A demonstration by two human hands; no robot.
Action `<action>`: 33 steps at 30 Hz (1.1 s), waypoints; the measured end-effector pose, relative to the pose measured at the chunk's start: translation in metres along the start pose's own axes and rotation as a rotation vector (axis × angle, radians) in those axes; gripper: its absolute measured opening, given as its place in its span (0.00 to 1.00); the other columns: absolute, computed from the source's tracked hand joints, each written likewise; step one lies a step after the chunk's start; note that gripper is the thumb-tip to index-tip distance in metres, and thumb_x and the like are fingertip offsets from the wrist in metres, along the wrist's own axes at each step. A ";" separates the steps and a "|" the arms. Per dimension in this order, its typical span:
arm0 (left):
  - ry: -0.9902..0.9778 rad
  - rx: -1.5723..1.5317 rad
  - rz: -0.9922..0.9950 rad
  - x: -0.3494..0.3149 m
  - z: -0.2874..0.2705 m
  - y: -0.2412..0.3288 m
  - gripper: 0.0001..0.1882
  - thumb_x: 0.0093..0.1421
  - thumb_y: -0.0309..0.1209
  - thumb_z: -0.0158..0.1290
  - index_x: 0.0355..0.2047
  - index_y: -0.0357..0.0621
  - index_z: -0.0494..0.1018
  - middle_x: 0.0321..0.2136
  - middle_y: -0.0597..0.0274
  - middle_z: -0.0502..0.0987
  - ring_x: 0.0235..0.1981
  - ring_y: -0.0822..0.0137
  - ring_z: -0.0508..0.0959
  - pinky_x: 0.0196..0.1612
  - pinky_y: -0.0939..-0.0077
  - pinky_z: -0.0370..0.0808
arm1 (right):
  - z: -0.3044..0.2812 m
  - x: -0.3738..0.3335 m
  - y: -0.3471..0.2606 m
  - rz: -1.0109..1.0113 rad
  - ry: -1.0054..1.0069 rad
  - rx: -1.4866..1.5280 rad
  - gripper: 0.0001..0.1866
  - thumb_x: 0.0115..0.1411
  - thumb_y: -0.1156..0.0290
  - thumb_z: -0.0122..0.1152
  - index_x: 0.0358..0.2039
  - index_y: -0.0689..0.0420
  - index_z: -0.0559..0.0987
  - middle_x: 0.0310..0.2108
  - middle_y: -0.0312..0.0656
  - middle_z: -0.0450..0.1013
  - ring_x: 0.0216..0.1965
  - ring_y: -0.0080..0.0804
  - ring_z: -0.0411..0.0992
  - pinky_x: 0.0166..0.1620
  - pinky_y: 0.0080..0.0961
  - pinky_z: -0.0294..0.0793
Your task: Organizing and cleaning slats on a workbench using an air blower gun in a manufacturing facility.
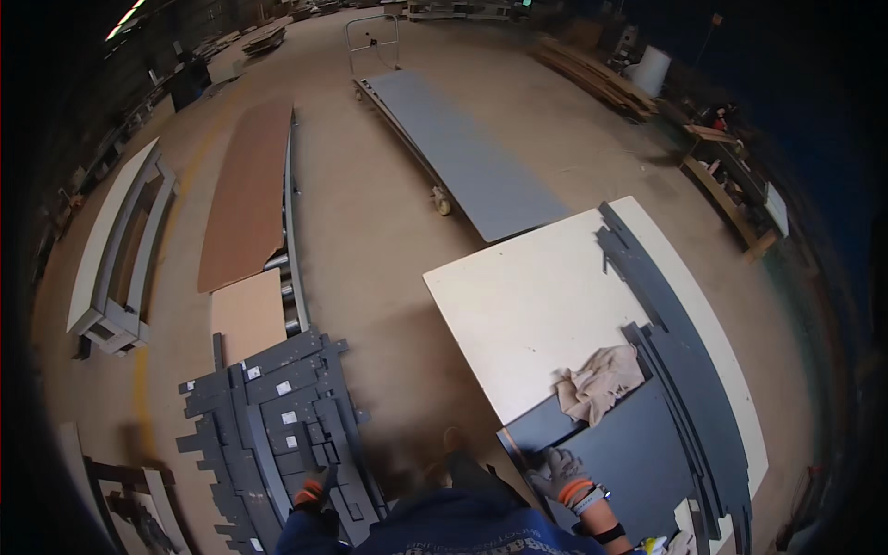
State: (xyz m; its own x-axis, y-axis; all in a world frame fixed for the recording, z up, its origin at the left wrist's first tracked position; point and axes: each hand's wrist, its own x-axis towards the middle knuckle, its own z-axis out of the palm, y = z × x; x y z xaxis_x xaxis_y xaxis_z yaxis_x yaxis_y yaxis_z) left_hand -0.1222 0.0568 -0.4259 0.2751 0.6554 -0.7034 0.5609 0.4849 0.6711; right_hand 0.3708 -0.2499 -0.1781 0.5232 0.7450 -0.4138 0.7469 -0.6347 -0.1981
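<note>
My left hand (315,487), in a dark glove with an orange cuff, is at the near right part of a stack of dark grey boards (268,398). Its fingers blend into the boards, so their pose is unclear. On the right, my right hand (561,474) wears a grey glove and rests by the left edge of a dark grey panel (629,453). Its fingers look spread over the surface, with nothing visible in them. A crumpled beige cloth (601,381) lies at the panel's far edge. Long dark strips (680,398) lie along the panel's right side.
Beneath the panel is a large white board (527,305). Beyond it stands a flat trolley (462,148) with a grey top. Brown sheets (245,194) lie on a roller conveyor (293,310) at left. A white-topped bench (116,231) is farther left; a wooden rack (731,194) stands right.
</note>
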 end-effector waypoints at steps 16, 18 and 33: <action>0.011 -0.310 -0.537 0.072 -0.083 0.120 0.32 0.58 0.61 0.44 0.48 0.49 0.69 0.35 0.60 0.77 0.26 0.67 0.72 0.25 0.70 0.68 | -0.064 0.274 -0.146 -0.139 0.013 -0.073 0.32 0.53 0.41 0.52 0.49 0.54 0.69 0.48 0.44 0.67 0.51 0.42 0.64 0.52 0.39 0.64; -0.027 -0.132 -0.472 0.116 -0.107 0.141 0.37 0.57 0.64 0.42 0.53 0.45 0.65 0.41 0.57 0.76 0.33 0.64 0.73 0.33 0.66 0.68 | -0.058 0.308 -0.170 -0.085 0.039 -0.044 0.33 0.53 0.41 0.53 0.49 0.54 0.69 0.48 0.46 0.67 0.52 0.42 0.64 0.52 0.40 0.63; -0.235 0.336 -0.142 0.384 -0.170 0.424 0.21 0.59 0.52 0.47 0.35 0.48 0.72 0.22 0.65 0.73 0.22 0.69 0.72 0.21 0.71 0.64 | -0.114 0.437 -0.207 0.553 -0.048 0.132 0.41 0.49 0.37 0.54 0.52 0.59 0.65 0.49 0.53 0.64 0.51 0.49 0.64 0.52 0.41 0.65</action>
State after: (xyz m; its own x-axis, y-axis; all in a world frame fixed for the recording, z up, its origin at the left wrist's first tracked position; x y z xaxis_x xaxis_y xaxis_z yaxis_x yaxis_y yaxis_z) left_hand 0.0887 0.6124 -0.3713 0.3254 0.4274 -0.8435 0.8183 0.3197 0.4776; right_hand 0.4913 0.2303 -0.2164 0.8004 0.2867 -0.5265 0.3081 -0.9501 -0.0489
